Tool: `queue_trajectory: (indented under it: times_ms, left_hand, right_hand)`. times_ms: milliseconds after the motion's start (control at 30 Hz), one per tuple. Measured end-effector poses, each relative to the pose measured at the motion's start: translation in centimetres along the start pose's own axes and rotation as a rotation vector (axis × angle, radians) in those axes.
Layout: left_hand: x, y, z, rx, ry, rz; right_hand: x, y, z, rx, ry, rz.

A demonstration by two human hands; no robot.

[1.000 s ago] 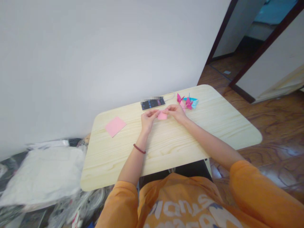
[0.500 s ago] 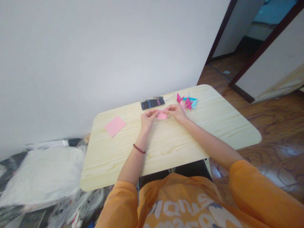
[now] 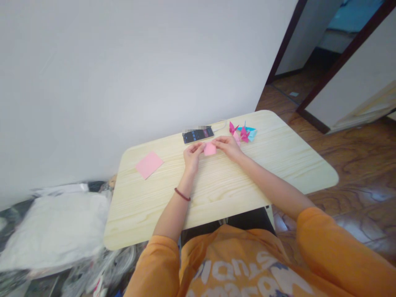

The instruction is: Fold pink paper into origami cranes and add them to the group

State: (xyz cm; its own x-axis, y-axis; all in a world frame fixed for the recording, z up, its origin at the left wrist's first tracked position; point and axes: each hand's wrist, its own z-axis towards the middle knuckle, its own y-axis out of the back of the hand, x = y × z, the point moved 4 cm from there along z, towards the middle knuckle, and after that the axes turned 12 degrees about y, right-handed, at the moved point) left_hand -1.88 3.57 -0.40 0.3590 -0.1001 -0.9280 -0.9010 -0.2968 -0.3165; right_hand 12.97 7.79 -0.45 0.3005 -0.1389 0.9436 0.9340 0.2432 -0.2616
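Between my two hands is a small folded piece of pink origami paper (image 3: 210,149), just above or on the table. My left hand (image 3: 193,154) pinches its left edge between thumb and fingers. On the other side my right hand (image 3: 226,145) pinches the right edge. Several folded paper cranes (image 3: 244,134) in magenta, light pink and blue stand just beyond my right hand, which partly hides the light pink one. A flat pink paper square (image 3: 149,165) lies on the left part of the table.
The pale wooden table (image 3: 161,210) has rounded corners and stands against a white wall. A phone (image 3: 198,134) with a white cable (image 3: 220,126) lies at its back edge. White bags (image 3: 58,227) are heaped left of the table; a doorway opens at the right.
Both hands keep their pinch on the folded paper, which now shows slightly more of its face. The whole view has shifted a little; nothing else on the table has moved.
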Motion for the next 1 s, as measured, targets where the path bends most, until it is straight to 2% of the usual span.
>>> queue_trajectory:
  times_ms: [100, 167, 467, 733, 900, 1000]
  left_hand:
    - [0.2, 0.0, -0.1, -0.051, -0.033, -0.001]
    - [0.4, 0.0, -0.1, -0.08, -0.046, 0.011]
    - [1.1, 0.0, 0.0, -0.111, -0.003, 0.001]
    - [1.3, 0.2, 0.2, -0.15, 0.02, -0.043]
    - [1.6, -0.1, 0.3, -0.135, 0.068, -0.121]
    - [1.7, -0.3, 0.2, -0.106, 0.098, -0.142]
  right_hand:
    - [-0.4, -0.1, 0.1, -0.019, -0.042, 0.087]
    - [-0.4, -0.1, 0.1, -0.025, -0.04, 0.06]
    - [0.2, 0.2, 0.3, 0.037, 0.1, -0.351]
    - [-0.3, -0.8, 0.0, 0.143, 0.119, -0.384]
    - [0.5, -0.9, 0.1, 0.084, 0.215, -0.592]
    - [0.9, -0.7, 0.0, 0.091, 0.225, -0.695]
